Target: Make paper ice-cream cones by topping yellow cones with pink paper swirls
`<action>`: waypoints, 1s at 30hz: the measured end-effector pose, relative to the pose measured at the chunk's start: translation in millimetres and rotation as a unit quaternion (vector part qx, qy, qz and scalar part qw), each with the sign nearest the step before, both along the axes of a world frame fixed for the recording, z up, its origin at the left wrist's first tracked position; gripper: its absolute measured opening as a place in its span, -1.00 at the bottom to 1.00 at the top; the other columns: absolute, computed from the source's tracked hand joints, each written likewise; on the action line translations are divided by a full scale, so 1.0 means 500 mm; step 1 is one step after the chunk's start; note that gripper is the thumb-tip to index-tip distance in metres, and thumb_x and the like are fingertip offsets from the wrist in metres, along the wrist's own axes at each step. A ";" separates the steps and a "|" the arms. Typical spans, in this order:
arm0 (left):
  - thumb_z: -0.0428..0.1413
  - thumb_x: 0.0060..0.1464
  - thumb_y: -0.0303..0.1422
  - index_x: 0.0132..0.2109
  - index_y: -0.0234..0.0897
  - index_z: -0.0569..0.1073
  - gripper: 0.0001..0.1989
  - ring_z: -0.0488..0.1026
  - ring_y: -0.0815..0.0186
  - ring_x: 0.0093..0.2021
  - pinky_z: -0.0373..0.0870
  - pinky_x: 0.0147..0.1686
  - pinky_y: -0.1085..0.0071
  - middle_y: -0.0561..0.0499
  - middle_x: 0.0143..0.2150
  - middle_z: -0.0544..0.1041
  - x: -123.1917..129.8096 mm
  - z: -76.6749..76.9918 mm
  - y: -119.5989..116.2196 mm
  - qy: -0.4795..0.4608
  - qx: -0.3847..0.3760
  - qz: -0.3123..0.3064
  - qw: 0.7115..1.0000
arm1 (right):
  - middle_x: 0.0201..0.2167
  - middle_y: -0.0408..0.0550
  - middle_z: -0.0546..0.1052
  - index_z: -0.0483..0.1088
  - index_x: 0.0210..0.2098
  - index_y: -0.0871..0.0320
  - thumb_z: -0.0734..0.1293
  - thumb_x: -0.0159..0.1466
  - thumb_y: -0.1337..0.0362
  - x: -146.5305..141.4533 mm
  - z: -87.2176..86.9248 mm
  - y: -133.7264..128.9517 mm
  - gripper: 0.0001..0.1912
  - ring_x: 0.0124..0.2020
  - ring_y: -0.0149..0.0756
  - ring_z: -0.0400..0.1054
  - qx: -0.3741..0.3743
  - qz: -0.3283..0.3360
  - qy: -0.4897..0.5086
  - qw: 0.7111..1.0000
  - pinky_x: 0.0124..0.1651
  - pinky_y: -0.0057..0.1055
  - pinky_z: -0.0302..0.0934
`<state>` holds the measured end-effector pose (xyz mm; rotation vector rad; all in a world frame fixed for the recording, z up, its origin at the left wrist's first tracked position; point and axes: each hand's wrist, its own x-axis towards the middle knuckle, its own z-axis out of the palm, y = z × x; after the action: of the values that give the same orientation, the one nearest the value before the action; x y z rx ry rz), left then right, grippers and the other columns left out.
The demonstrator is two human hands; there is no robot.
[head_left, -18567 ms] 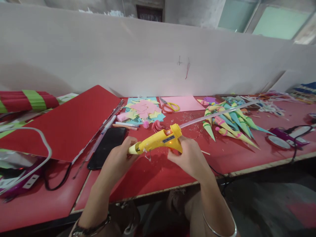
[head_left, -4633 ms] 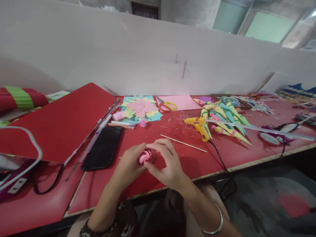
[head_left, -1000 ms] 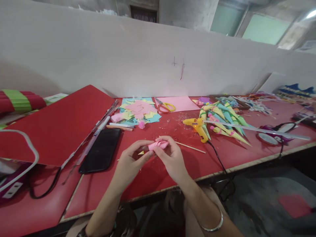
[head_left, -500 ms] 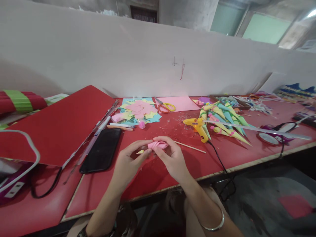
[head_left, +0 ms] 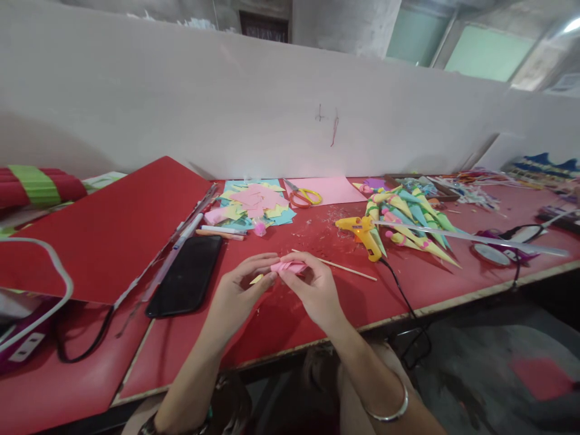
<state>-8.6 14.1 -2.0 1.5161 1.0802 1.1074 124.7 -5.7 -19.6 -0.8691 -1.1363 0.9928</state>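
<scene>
A piece of rolled pink paper point(head_left: 288, 266) is pinched between my two hands above the red table. My left hand point(head_left: 240, 290) grips its left end between thumb and fingers. On the other side, the thumb and fingers of my right hand point(head_left: 315, 287) close round it and cover part of its right end. A small yellow paper piece point(head_left: 256, 279) shows by the left fingers; whether it is held I cannot tell. Just beyond the hands, a thin wooden stick point(head_left: 347, 268) lies on the table, partly behind the right hand.
A yellow glue gun point(head_left: 362, 232) with a long clear stick stands at right, before a pile of paper cones point(head_left: 417, 217). Cut paper pieces point(head_left: 258, 199), scissors point(head_left: 303, 194) and a pink sheet point(head_left: 335, 190) lie behind. To the left are a black phone point(head_left: 185, 278) and red board point(head_left: 113, 235).
The right hand has shifted slightly left, and more of the wooden stick shows behind it. The pink paper has turned a little between the fingers.
</scene>
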 end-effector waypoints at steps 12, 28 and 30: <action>0.14 -0.09 -0.34 -0.31 -0.25 0.52 -0.85 0.46 0.28 -0.23 0.45 -0.30 0.46 -0.04 -0.24 0.52 -0.007 0.003 0.000 0.059 0.094 0.006 0.994 | -0.41 -0.14 0.51 0.39 -0.38 0.10 0.36 0.06 0.23 -0.004 0.002 0.002 -0.87 -0.35 -0.35 0.41 -0.042 0.037 0.059 0.997 -0.29 -0.44 0.30; 0.08 0.01 -0.39 -0.27 -0.25 0.49 -0.87 0.45 0.36 -0.29 0.44 -0.33 0.51 -0.01 -0.29 0.51 -0.021 0.007 0.003 0.161 0.272 -0.009 0.948 | -0.49 -0.25 0.49 0.43 -0.39 0.09 0.41 0.00 0.29 -0.006 -0.010 0.004 -0.85 -0.50 -0.56 0.35 -0.101 0.118 0.230 0.961 -0.37 -0.63 0.30; 0.07 0.02 -0.39 -0.29 -0.25 0.49 -0.88 0.45 0.37 -0.30 0.44 -0.34 0.52 -0.01 -0.30 0.51 -0.021 0.007 0.003 0.167 0.277 -0.012 0.946 | -0.50 -0.24 0.49 0.43 -0.40 0.10 0.41 0.00 0.28 -0.007 -0.010 0.004 -0.86 -0.51 -0.55 0.36 -0.098 0.116 0.235 0.960 -0.37 -0.62 0.30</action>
<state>-19.2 15.4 1.5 2.2184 1.0121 1.2287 121.3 -3.5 -24.7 -0.6122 -0.7499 1.4373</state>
